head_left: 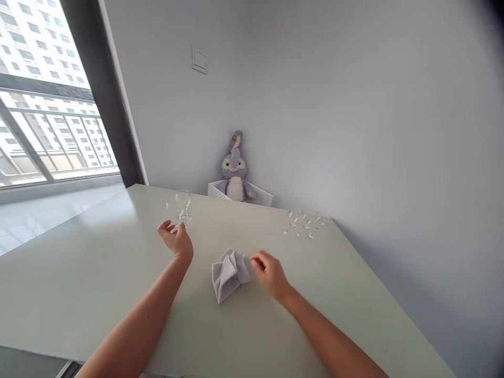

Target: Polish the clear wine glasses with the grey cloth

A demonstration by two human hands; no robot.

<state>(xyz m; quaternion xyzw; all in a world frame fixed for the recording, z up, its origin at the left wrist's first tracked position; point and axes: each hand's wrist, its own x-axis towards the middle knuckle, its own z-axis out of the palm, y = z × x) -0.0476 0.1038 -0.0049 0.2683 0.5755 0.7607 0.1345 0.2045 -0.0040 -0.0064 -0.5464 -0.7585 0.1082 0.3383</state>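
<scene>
My left hand (176, 240) is raised just in front of clear stemmed glasses (183, 202) on the left of the table. Its fingers are bent but apart from the thumb, and nothing shows between them. Whether its fingertips touch a glass I cannot tell. A crumpled light-grey cloth (229, 275) lies on the table between my arms. Right beside it is my right hand (270, 273), fingers curled in, with nothing visible in them and a small gap to the cloth.
Several more clear glasses (305, 223) stand near the table's far right edge. Behind the table (220, 226), a plush rabbit (235, 173) sits in a white perforated basket (262, 197). Walls border the back and right; a window is at left.
</scene>
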